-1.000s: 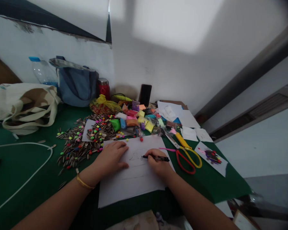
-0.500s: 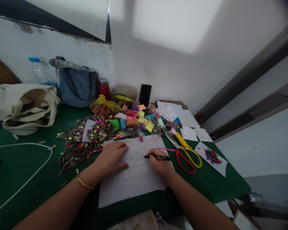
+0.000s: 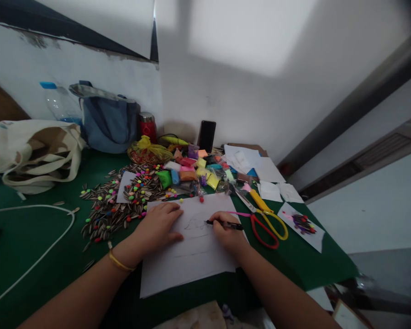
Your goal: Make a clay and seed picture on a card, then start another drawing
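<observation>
A white sheet of paper point(image 3: 188, 269) lies in front of me on the green table, with thin dark drawn lines on its upper middle and fainter lines below. My right hand point(image 3: 228, 233) is closed around a black pen point(image 3: 231, 225), whose tip meets the paper at the drawing. Flat on the paper's left part rests my left hand point(image 3: 159, 226), fingers outstretched and holding nothing. A pile of striped sunflower seeds point(image 3: 114, 214) mixed with small coloured balls is just left of that hand. Close to my right hand are scissors point(image 3: 265, 219) with red and yellow handles.
Coloured clay packets point(image 3: 188, 176) lie behind the paper, before a propped phone point(image 3: 207, 135). A small card point(image 3: 317, 240) with seeds stuck on it lies right. Bags point(image 3: 109, 123), a bottle point(image 3: 60, 103) and a red flask point(image 3: 148, 128) stand back left. A white cable point(image 3: 60, 242) curves at left.
The pen tip has shifted very slightly on the paper along with my right hand. My left hand stays in the same place.
</observation>
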`<move>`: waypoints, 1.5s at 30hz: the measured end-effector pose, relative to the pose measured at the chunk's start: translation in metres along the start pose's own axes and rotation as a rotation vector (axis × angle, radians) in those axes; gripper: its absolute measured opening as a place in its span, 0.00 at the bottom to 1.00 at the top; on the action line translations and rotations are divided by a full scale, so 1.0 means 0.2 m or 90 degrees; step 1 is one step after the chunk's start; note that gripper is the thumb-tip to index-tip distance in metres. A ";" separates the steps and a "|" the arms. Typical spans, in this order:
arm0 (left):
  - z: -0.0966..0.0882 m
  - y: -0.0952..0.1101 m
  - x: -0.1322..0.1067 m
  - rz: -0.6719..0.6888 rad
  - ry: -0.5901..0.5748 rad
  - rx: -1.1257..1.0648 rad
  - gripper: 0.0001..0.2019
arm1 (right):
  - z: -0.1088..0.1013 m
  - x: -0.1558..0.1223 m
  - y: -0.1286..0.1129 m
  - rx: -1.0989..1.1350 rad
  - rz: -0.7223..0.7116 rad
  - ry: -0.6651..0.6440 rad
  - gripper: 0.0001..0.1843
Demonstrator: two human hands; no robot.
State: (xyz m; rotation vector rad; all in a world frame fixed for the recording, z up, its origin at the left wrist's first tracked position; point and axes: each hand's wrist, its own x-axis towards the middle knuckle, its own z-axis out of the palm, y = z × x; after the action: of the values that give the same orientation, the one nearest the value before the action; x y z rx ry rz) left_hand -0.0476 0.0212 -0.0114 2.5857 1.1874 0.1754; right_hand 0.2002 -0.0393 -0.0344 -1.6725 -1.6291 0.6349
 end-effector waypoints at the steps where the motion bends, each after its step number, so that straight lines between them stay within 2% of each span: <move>1: 0.00 0.00 0.00 -0.002 -0.002 -0.001 0.32 | 0.00 0.00 0.00 0.003 -0.001 0.002 0.11; 27: 0.00 -0.01 0.00 -0.005 -0.002 -0.018 0.31 | 0.00 0.01 0.02 -0.003 -0.019 -0.005 0.12; 33: 0.00 0.00 0.00 -0.005 -0.009 -0.002 0.31 | -0.01 0.02 0.02 0.024 0.023 0.015 0.12; 40: 0.00 0.00 0.00 -0.008 -0.005 -0.001 0.32 | 0.00 0.03 0.03 0.008 -0.007 0.013 0.12; 45: -0.01 0.00 0.00 -0.006 -0.012 0.003 0.32 | -0.01 0.03 0.03 0.007 0.017 0.013 0.13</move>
State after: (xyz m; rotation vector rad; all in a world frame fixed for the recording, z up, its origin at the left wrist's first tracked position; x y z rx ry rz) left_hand -0.0477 0.0216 -0.0102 2.5803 1.1948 0.1458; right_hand 0.2062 -0.0333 -0.0374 -1.6906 -1.5883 0.6367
